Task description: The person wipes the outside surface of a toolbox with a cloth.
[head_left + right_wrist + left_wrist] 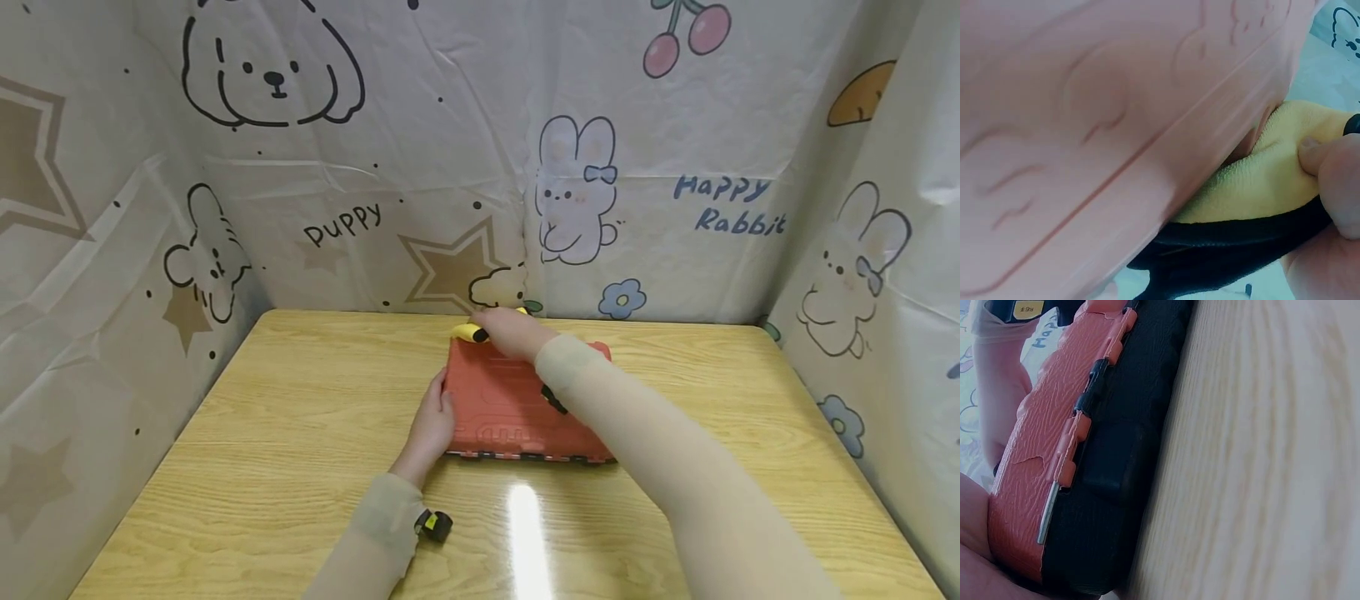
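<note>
A case [510, 400] with a red lid and a black base lies flat on the wooden table, its hinged edge toward me. My left hand [435, 421] holds the case by its left side. In the left wrist view, part of that hand [975, 531] wraps the end of the red lid [1060, 369], above the black base [1116, 531]. At the far edge, my right hand [513, 332] grips a yellow fuzzy cloth [467, 332] with black on it. The right wrist view shows the thumb [1313, 156] pressing into the cloth [1247, 187], which lies against the case's edge.
The wooden table [315, 433] spreads around the case on all sides. Behind it and at both sides hang printed curtains [450, 167]. A small black wrist camera [435, 525] sits on my left wrist, and another [553, 398] is under my right wrist.
</note>
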{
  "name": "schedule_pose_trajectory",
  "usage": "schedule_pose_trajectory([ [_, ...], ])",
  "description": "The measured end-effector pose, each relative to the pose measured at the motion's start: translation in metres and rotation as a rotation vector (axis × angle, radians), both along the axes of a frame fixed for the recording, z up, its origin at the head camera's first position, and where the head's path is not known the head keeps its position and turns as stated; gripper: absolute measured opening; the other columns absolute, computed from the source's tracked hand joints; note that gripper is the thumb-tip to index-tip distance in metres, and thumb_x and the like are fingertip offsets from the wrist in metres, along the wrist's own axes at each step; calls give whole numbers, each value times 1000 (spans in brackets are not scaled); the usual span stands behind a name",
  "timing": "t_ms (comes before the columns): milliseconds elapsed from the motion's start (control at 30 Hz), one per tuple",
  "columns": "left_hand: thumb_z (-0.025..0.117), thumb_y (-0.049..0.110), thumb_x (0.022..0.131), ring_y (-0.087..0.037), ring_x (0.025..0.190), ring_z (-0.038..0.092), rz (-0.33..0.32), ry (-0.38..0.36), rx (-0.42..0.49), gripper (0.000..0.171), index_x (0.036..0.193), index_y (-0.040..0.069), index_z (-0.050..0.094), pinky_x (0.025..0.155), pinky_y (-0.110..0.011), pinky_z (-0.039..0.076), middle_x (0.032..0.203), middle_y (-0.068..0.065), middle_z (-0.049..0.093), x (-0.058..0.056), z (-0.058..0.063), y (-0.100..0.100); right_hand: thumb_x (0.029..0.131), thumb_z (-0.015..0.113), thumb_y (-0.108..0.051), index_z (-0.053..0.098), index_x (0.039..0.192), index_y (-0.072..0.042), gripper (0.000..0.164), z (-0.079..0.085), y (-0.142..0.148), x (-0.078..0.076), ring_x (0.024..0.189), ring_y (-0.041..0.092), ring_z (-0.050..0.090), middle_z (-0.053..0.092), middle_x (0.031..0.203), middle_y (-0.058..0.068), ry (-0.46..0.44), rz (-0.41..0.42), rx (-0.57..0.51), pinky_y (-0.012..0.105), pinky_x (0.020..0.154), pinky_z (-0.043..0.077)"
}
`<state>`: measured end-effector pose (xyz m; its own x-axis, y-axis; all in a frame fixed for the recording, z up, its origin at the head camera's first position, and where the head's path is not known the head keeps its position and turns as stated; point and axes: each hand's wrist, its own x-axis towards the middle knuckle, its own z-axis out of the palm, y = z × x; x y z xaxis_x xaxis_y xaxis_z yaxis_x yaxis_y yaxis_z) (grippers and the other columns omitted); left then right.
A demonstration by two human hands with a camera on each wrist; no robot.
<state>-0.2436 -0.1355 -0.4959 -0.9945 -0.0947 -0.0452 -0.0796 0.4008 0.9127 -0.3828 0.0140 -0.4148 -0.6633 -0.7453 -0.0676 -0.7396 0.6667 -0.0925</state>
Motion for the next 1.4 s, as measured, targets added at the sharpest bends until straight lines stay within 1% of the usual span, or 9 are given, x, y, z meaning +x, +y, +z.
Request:
schedule_pose_trajectory([
  [67, 29, 10, 112, -43, 153, 28, 6, -11, 3, 51, 162, -1, 25, 126, -57, 24, 164, -27, 32, 0, 0, 0, 103, 50, 5, 60, 138, -3, 37, -1, 4, -1, 126, 32, 64, 65, 137, 17, 14, 12, 8, 43, 108, 52],
  [167, 29, 11, 112, -43, 153, 28, 11, -15, 5, 51, 162, 0, 24, 126, -57, 24, 164, -27, 31, -1, 0, 0, 100, 55, 6, 60, 140, -5, 42, -1, 9, -2, 128, 31, 62, 64, 139, 15, -11, 3, -2, 43, 109, 51],
  [333, 29, 9, 111, -44, 152, 29, 14, -2, -1, 51, 161, -2, 25, 125, -57, 25, 163, -29, 33, 0, 1, 0, 98, 63, 2, 64, 125, -8, 29, 0, 17, -2, 117, 28, 67, 70, 123, 12, -9, -2, -19, 44, 100, 55],
  [433, 29, 9, 111, -45, 152, 30, 21, -5, -8, 51, 161, -2, 26, 125, -58, 25, 163, -29, 33, 1, 1, 0, 100, 64, -3, 63, 130, -8, 30, 1, 21, 0, 117, 29, 68, 70, 124, 13, 3, 6, -24, 44, 100, 56],
  [567, 29, 9, 112, -45, 151, 30, 24, -1, -3, 50, 161, -2, 26, 124, -58, 26, 162, -29, 34, 2, 2, 1, 104, 60, -8, 61, 137, -8, 33, 4, 26, 4, 120, 29, 66, 69, 128, 14, -8, -4, -26, 44, 103, 54],
  [700, 29, 8, 111, -46, 150, 32, 23, 12, -4, 50, 160, -4, 27, 124, -59, 27, 161, -31, 35, 2, 2, 2, 105, 57, -7, 63, 133, -7, 29, 6, 33, 7, 121, 28, 65, 68, 129, 14, -19, -10, -35, 43, 106, 52],
  [933, 28, 9, 112, -44, 152, 29, 27, -4, 18, 50, 161, -3, 25, 125, -58, 26, 162, -29, 33, 4, 3, 3, 107, 52, -9, 65, 133, -8, 29, 4, 44, 9, 126, 27, 63, 67, 133, 11, -31, -27, -40, 42, 111, 49],
  [1200, 28, 8, 112, -46, 152, 29, 32, 8, 10, 50, 160, -4, 26, 124, -59, 26, 162, -30, 33, 4, 3, 4, 107, 49, -4, 67, 128, -10, 28, 6, 56, 12, 121, 26, 64, 69, 127, 10, -66, -63, -20, 42, 108, 50],
  [1400, 27, 9, 112, -45, 152, 28, 28, -2, 28, 50, 160, -3, 26, 125, -58, 25, 163, -29, 32, 5, 4, 4, 106, 50, -5, 69, 121, -11, 25, 6, 65, 11, 109, 23, 66, 71, 117, 8, -32, -65, 10, 40, 98, 53],
])
